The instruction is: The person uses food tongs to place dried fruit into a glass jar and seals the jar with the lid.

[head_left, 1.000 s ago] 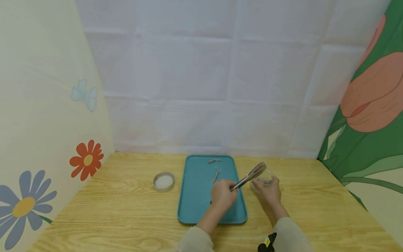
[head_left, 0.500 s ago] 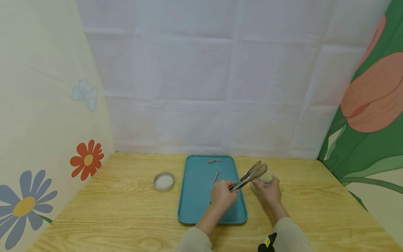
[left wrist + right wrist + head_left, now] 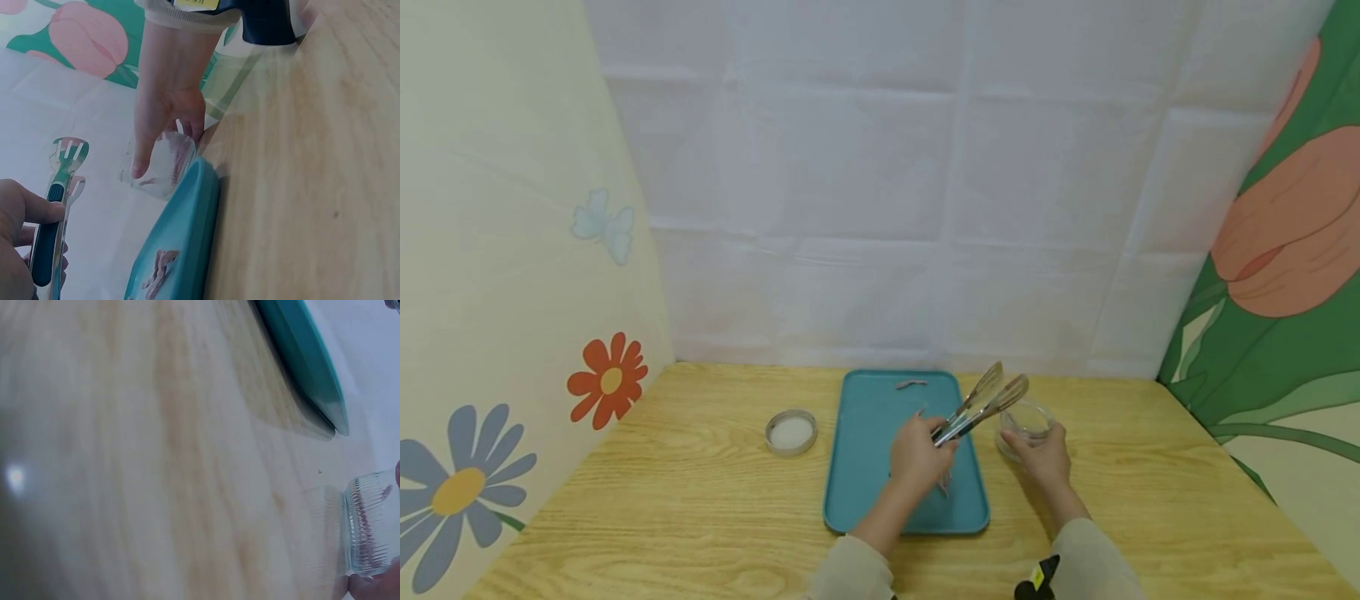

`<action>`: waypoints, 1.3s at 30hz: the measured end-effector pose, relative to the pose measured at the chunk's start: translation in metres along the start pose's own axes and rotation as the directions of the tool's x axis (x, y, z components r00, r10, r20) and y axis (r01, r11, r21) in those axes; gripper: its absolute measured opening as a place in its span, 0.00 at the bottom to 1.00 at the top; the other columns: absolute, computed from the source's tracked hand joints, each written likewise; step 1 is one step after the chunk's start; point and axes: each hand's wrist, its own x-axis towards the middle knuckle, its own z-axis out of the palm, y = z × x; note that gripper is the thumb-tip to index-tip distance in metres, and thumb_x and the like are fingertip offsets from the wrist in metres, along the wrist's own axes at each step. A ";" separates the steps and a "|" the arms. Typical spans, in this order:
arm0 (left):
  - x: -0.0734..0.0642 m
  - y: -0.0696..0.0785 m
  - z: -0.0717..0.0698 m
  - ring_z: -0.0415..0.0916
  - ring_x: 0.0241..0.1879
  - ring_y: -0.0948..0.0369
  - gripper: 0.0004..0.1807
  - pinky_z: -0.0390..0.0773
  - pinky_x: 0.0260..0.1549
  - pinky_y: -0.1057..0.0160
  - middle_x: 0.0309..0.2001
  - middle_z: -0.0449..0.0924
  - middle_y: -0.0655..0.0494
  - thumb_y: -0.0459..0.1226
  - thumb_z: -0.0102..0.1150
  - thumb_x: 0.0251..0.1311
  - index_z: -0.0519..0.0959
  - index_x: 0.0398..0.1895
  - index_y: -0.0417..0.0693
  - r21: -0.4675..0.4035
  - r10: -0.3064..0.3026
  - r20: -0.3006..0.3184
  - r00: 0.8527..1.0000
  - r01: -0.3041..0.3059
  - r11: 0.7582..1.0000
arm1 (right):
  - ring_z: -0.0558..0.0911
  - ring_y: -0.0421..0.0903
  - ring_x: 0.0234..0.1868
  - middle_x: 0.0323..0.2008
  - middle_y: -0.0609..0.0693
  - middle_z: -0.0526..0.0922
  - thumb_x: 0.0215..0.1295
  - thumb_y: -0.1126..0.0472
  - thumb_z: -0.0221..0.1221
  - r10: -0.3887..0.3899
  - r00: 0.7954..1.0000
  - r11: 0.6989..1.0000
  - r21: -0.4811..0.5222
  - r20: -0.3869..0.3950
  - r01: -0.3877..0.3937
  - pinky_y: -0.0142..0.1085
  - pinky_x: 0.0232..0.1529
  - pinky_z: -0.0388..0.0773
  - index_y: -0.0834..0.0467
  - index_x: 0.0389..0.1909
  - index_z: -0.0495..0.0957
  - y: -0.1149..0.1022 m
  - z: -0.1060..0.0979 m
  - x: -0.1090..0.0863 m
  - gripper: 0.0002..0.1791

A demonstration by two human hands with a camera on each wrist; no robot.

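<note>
Forward reach both hands point(image 3: 917, 457) point(image 3: 1043, 456), left gripping tongs point(image 3: 976, 417), right a jar point(image 3: 1028, 415).

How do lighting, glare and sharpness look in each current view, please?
Head view: muted light, soft shadow beside the right forearm; left wrist view: bluish cast on the white backdrop behind the tongs; right wrist view: bright glare spot on the blurred wooden tabletop, plus a reflection of the glass jar.

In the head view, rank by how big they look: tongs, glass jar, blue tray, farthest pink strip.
1. Blue tray
2. Tongs and glass jar, unranked: tongs longer, jar broader, both partly hidden
3. Farthest pink strip
</note>
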 end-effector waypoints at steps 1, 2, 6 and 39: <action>0.001 -0.001 -0.002 0.73 0.25 0.61 0.09 0.70 0.21 0.63 0.23 0.76 0.60 0.37 0.66 0.39 0.82 0.29 0.50 0.002 -0.001 -0.006 1.000 0.001 1.000 | 0.64 0.64 0.49 0.47 0.72 0.64 0.47 0.50 0.62 0.004 1.000 1.000 -0.002 0.003 -0.004 0.52 0.47 0.59 0.71 0.56 0.48 -0.001 0.000 0.000 0.45; 0.003 -0.003 -0.004 0.73 0.25 0.61 0.09 0.70 0.20 0.63 0.24 0.76 0.59 0.37 0.66 0.39 0.81 0.29 0.50 -0.001 -0.011 -0.008 1.000 0.011 1.000 | 0.62 0.65 0.51 0.49 0.73 0.62 0.48 0.50 0.62 0.010 1.000 1.000 -0.003 0.009 -0.010 0.53 0.48 0.58 0.71 0.57 0.48 -0.001 -0.001 0.000 0.46; 0.009 -0.010 -0.012 0.69 0.22 0.63 0.09 0.67 0.18 0.64 0.23 0.74 0.58 0.37 0.65 0.40 0.81 0.29 0.50 -0.008 -0.030 -0.011 0.999 0.030 1.000 | 0.60 0.66 0.52 0.51 0.74 0.60 0.48 0.50 0.62 0.013 1.000 1.000 -0.002 0.016 -0.013 0.53 0.49 0.57 0.72 0.57 0.47 -0.003 -0.002 -0.002 0.46; 0.050 -0.063 -0.058 0.72 0.26 0.55 0.12 0.67 0.19 0.56 0.27 0.78 0.51 0.36 0.65 0.39 0.81 0.33 0.46 -0.008 -0.307 -0.134 0.942 0.309 0.951 | 0.65 0.64 0.46 0.45 0.72 0.65 0.48 0.50 0.62 0.002 1.000 1.000 -0.026 0.014 -0.001 0.52 0.43 0.62 0.72 0.56 0.48 -0.003 -0.001 -0.001 0.46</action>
